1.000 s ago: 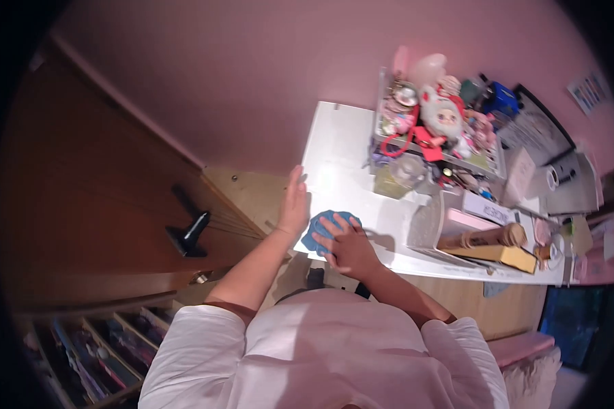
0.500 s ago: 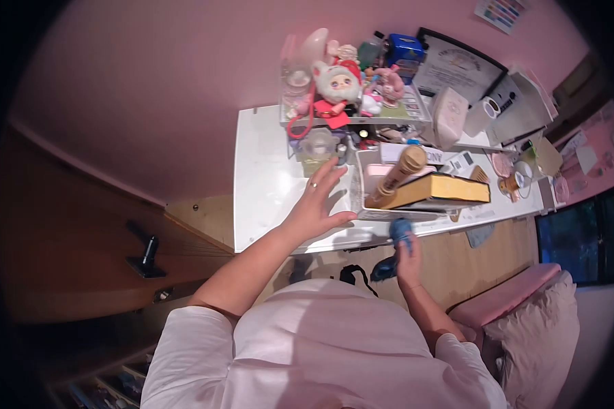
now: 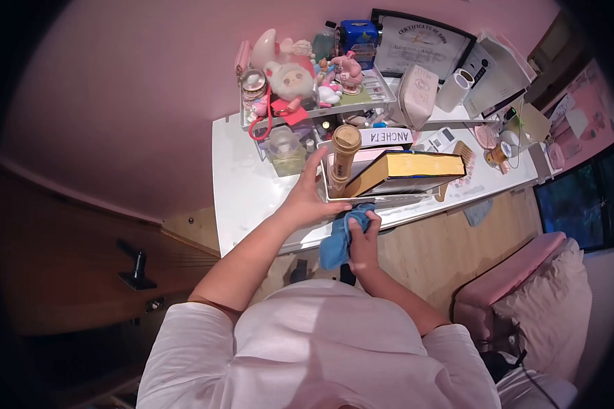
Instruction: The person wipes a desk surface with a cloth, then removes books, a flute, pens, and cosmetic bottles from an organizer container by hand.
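My left hand (image 3: 310,198) is at the near left corner of a white bin (image 3: 389,200), fingers along its side and thumb across its front. A blue cloth (image 3: 335,247) is bunched in my right hand (image 3: 363,245), just below the bin's front and at the desk edge. Inside the bin stand a thick book (image 3: 423,165) with yellow page edges and a tan cylindrical tube (image 3: 344,153). A lettered white block (image 3: 386,137) shows at the bin's back. Left of the bin sits a clear container (image 3: 285,146).
A raised white shelf (image 3: 320,111) carries a plush toy (image 3: 293,80), figurines and bottles. Behind are a framed certificate (image 3: 421,46), a pink pouch (image 3: 417,95) and a white roll (image 3: 455,88). A comb (image 3: 464,151) lies on the white desk (image 3: 242,184). A pink seat (image 3: 505,279) is at right.
My left hand has moved from hovering beside the bin onto its corner. My right hand has brought the cloth leftward to the bin's front. The view has shifted.
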`<move>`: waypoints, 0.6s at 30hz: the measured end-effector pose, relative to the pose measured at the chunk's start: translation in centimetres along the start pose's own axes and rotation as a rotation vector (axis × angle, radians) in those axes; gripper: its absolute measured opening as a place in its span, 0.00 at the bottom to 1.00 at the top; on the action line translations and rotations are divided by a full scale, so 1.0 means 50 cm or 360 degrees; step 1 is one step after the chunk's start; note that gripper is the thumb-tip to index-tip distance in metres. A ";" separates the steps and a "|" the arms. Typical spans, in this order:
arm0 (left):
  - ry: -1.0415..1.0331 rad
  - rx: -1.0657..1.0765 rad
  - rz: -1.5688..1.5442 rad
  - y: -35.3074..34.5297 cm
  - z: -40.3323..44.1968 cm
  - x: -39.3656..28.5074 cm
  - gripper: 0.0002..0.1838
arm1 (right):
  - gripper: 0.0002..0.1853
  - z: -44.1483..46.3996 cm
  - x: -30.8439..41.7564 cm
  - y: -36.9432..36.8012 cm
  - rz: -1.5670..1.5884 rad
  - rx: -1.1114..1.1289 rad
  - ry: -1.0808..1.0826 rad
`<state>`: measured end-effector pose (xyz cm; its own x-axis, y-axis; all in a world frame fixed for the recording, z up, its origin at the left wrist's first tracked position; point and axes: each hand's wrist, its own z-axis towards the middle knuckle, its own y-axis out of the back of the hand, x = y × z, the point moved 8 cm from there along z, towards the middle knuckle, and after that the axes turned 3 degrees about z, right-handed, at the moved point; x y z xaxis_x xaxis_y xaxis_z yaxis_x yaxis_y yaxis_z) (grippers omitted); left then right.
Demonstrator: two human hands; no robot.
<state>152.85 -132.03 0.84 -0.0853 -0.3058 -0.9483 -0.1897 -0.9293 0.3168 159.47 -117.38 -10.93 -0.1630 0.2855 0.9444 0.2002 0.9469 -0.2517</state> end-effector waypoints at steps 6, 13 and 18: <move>-0.0051 -0.0274 -0.0324 0.008 -0.050 0.049 0.66 | 0.17 -0.039 0.093 -0.007 0.0265 0.0530 -0.0615; 0.0516 0.0272 -0.0397 -0.092 -0.155 0.064 0.30 | 0.14 -0.018 0.133 -0.025 -0.0291 0.0839 -0.0380; -0.0800 0.0311 0.0144 -0.025 -0.148 -0.040 0.16 | 0.08 0.017 0.230 0.153 -0.0406 0.0157 0.0484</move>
<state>160.48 -131.79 2.17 -0.5575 -0.2020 -0.8052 -0.3342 -0.8333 0.4404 158.32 -106.72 -2.16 0.1006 -0.0029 0.9949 0.0944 0.9955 -0.0067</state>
